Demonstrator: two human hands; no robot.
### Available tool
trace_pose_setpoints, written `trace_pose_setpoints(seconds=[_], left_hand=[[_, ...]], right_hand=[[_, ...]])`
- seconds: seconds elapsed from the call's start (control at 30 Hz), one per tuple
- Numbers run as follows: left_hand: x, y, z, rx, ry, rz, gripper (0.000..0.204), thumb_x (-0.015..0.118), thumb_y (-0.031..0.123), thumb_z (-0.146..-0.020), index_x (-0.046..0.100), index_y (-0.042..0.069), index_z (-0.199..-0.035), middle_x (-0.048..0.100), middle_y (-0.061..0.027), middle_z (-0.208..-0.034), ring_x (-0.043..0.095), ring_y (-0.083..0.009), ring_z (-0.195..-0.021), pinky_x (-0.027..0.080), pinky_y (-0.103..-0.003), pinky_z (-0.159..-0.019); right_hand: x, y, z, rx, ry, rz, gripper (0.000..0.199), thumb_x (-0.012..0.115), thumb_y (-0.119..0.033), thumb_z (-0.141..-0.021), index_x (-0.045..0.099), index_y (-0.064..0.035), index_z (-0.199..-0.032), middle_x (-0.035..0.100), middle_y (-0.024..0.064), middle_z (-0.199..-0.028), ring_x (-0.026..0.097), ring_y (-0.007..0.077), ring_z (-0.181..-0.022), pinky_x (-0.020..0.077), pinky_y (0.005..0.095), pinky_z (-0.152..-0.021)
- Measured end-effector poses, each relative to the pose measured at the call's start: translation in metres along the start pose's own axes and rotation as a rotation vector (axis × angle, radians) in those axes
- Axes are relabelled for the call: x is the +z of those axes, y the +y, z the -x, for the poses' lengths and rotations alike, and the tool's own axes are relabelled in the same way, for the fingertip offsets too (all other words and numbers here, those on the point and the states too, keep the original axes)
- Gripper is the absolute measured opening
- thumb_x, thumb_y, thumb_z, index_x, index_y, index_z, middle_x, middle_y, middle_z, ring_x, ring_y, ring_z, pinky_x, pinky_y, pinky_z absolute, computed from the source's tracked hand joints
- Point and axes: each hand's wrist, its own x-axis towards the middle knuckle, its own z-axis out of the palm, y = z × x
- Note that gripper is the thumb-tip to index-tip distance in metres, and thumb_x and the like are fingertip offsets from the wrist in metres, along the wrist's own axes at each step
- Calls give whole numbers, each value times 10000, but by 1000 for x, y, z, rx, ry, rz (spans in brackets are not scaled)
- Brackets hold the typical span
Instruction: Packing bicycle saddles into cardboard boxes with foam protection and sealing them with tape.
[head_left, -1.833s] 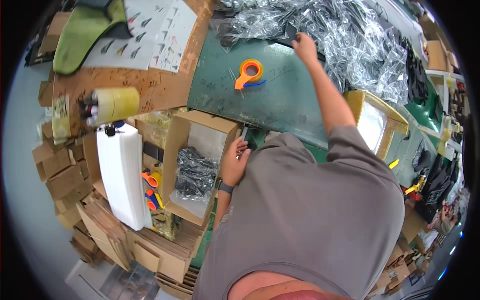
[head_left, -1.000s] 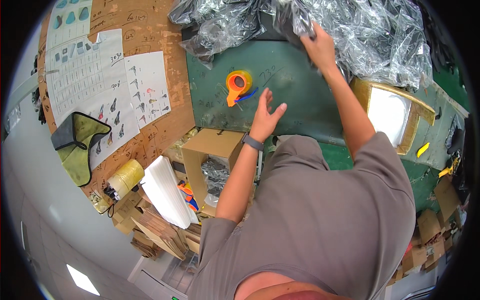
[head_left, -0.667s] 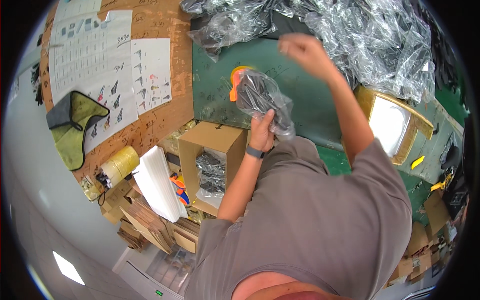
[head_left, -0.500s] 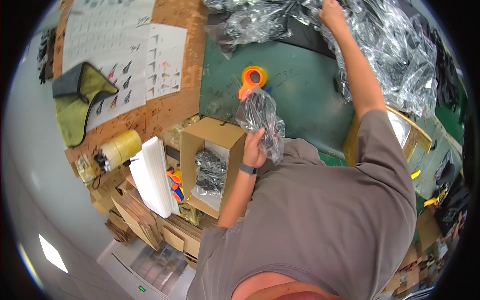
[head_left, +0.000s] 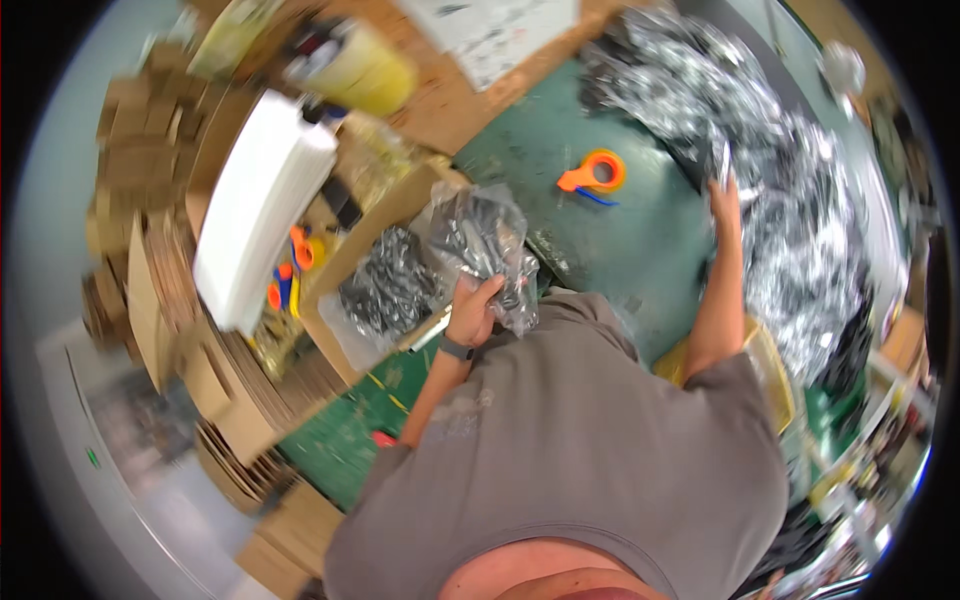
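My left hand (head_left: 470,312) grips a clear plastic bag with dark parts in it (head_left: 478,235), over the right side of an open cardboard box (head_left: 335,345). Inside that box lie more bagged black parts (head_left: 392,285) beside a whitish plastic liner. My right hand (head_left: 724,200) is at the near edge of a large heap of clear plastic bags (head_left: 800,240), its fingers closed on a shiny bag there. Motion blurs those fingertips. Between my hands, an orange tape dispenser (head_left: 603,172) with a blue handle lies on the green table (head_left: 640,250).
White foam sheets (head_left: 262,205) stand left of the box, by more orange-and-blue tape dispensers (head_left: 285,285). Flattened cardboard (head_left: 235,385) is stacked at the left. A large yellow tape roll (head_left: 365,70) and paper sheets (head_left: 500,40) are at the far side. A yellow bin (head_left: 770,375) stands beside my right arm.
The view has turned. My left hand has carried the bagged parts from over the table to the box. My right hand has drawn back from the far part of the heap.
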Motion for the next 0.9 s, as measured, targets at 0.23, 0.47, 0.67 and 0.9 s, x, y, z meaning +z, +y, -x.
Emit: trace_pose_setpoints(seconds=[0.23, 0.47, 0.67, 0.9], left_hand=[[-37, 37, -3, 288, -39, -156, 677, 658, -73, -1048, 385, 58, -1653, 614, -73, -1524, 612, -195, -1385, 515, -386, -1180], [-92, 57, -11, 273, -7, 37, 790, 611, -133, -1046, 245, 107, -1703, 567, -119, -1581, 583, -233, -1445, 558, -388, -1148], [-167, 75, 10, 304, -80, 99, 780, 621, -149, -1047, 271, 90, -1702, 589, -112, -1575, 637, -233, -1402, 544, -415, -1180], [-263, 74, 34, 322, -6, -727, 528, 794, 78, -990, 577, 44, -1470, 754, -154, -1310, 729, -198, -1218, 579, -393, -1055]], right_hand=[[97, -338, 337, -384, -244, -306, 589, 649, -156, -1123, 492, -2, -1669, 701, 180, -1354, 667, 239, -1022, 559, 395, -955], [233, -431, 445, -599, -665, 458, 724, 731, -162, -1025, 484, -151, -1705, 610, 302, -1225, 670, 520, -929, 615, 530, -867], [284, -432, 478, -818, -388, 30, 725, 712, -189, -1063, 431, 2, -1703, 657, 243, -1382, 718, 346, -1032, 597, 424, -928], [398, -452, 434, 27, -1339, -92, 562, 834, -134, -965, 620, 19, -1462, 743, 77, -1285, 723, 194, -1103, 577, 368, -1018]])
